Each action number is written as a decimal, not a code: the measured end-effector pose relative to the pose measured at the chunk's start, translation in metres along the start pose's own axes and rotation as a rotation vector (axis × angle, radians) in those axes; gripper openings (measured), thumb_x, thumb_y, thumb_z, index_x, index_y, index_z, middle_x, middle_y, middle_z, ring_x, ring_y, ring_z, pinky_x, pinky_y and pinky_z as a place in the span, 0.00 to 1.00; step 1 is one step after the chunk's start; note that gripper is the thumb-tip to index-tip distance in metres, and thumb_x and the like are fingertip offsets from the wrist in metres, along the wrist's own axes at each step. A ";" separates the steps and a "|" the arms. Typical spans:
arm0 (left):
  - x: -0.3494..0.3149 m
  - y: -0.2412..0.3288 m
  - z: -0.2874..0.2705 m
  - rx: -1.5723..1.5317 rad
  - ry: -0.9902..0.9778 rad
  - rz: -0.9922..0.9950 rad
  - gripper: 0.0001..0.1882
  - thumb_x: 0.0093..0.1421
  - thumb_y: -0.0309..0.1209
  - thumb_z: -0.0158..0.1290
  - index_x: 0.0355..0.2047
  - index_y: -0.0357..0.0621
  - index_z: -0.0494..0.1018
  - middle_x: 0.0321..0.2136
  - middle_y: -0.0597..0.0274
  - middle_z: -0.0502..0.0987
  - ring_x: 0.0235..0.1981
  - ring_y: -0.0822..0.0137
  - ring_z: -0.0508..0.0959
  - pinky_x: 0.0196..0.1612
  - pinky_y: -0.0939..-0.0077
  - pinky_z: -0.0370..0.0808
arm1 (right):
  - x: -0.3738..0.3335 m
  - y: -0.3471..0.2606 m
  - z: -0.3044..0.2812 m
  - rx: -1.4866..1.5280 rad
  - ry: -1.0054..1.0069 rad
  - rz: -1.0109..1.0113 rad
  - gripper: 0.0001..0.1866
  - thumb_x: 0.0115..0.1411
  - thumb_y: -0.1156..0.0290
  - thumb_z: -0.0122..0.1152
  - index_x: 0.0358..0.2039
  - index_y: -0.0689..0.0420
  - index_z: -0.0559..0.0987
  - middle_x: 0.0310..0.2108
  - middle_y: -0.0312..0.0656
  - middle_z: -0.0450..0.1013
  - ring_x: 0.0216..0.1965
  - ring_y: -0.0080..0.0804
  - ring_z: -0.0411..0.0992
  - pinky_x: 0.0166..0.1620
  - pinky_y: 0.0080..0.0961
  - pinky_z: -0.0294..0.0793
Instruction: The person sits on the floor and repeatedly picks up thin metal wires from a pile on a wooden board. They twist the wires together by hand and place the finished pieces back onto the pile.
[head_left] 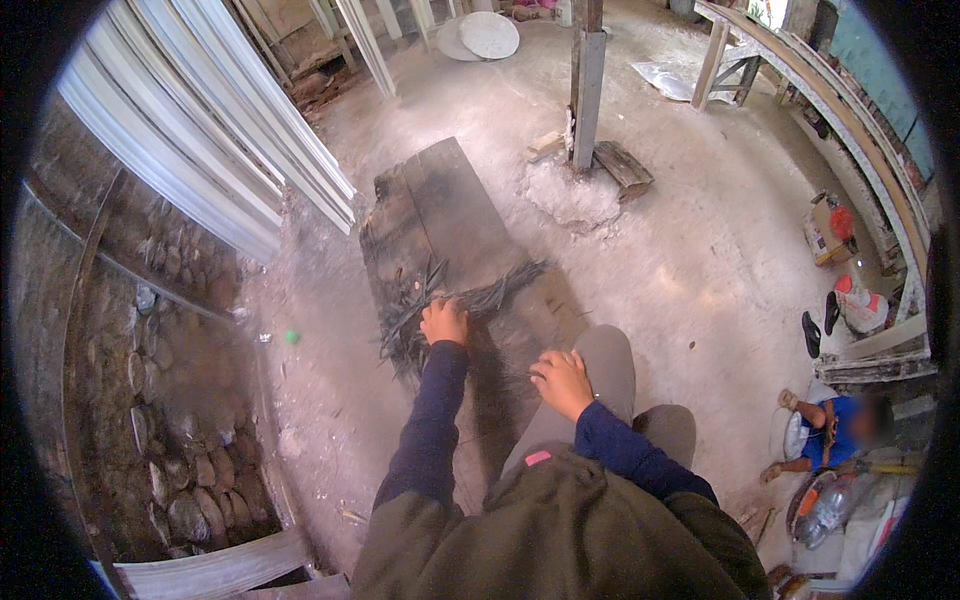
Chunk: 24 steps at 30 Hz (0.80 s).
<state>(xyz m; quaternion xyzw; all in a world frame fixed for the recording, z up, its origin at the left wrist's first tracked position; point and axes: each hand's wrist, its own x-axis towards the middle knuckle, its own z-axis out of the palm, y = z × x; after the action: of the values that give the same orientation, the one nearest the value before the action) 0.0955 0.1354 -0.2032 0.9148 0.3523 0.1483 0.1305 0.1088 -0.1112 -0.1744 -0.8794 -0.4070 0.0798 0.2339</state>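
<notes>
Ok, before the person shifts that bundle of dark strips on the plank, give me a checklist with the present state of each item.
1. Left hand on the bundle of dark strips: ok, it rests on top of them.
2. Grip closed around the strips: cannot tell, the fingers are hidden.
3. Right hand free: cannot tell, it sits by the knee at the plank edge, and any thin strand in it is too small to see.
4. Bundle supported: ok, it lies on the dark wooden plank.
5. Strips gathered: not ok, the ends splay out in several directions.
6. Other person clear: ok, seated apart at right.
</notes>
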 end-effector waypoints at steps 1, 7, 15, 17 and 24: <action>0.005 -0.002 0.003 0.049 -0.059 -0.015 0.12 0.45 0.39 0.52 0.31 0.53 0.74 0.37 0.61 0.69 0.41 0.58 0.66 0.40 0.61 0.64 | -0.001 0.002 0.000 0.003 -0.003 0.004 0.13 0.51 0.62 0.51 0.36 0.50 0.75 0.40 0.38 0.66 0.46 0.37 0.61 0.52 0.44 0.53; 0.020 -0.012 -0.008 0.013 -0.206 0.039 0.12 0.43 0.43 0.53 0.28 0.56 0.75 0.28 0.61 0.74 0.35 0.57 0.72 0.38 0.64 0.63 | 0.001 0.000 -0.005 0.139 0.063 -0.004 0.10 0.49 0.65 0.52 0.31 0.52 0.76 0.38 0.40 0.67 0.43 0.39 0.63 0.46 0.36 0.60; 0.009 0.006 -0.092 -1.067 -0.332 -0.032 0.03 0.51 0.24 0.51 0.25 0.44 0.68 0.20 0.73 0.70 0.22 0.80 0.69 0.27 0.88 0.63 | 0.003 0.003 -0.008 0.406 0.159 0.034 0.08 0.49 0.68 0.53 0.29 0.56 0.76 0.33 0.43 0.69 0.38 0.40 0.67 0.43 0.33 0.64; -0.005 0.024 -0.118 -1.300 -0.364 -0.112 0.05 0.49 0.27 0.54 0.25 0.43 0.68 0.21 0.72 0.70 0.22 0.79 0.68 0.27 0.86 0.64 | 0.003 -0.001 -0.012 0.546 0.175 0.070 0.09 0.49 0.68 0.54 0.30 0.57 0.75 0.34 0.43 0.69 0.38 0.40 0.67 0.43 0.32 0.65; -0.063 0.082 -0.159 -1.550 -0.461 -0.199 0.07 0.49 0.27 0.55 0.25 0.46 0.66 0.19 0.72 0.68 0.16 0.80 0.66 0.17 0.87 0.64 | -0.001 -0.051 -0.086 0.786 0.163 -0.013 0.11 0.50 0.68 0.57 0.32 0.60 0.74 0.34 0.41 0.69 0.38 0.32 0.67 0.41 0.23 0.65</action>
<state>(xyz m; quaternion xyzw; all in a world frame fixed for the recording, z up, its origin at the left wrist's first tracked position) 0.0427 0.0545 -0.0401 0.5366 0.1936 0.1454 0.8084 0.1022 -0.1131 -0.0747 -0.7237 -0.3313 0.1579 0.5845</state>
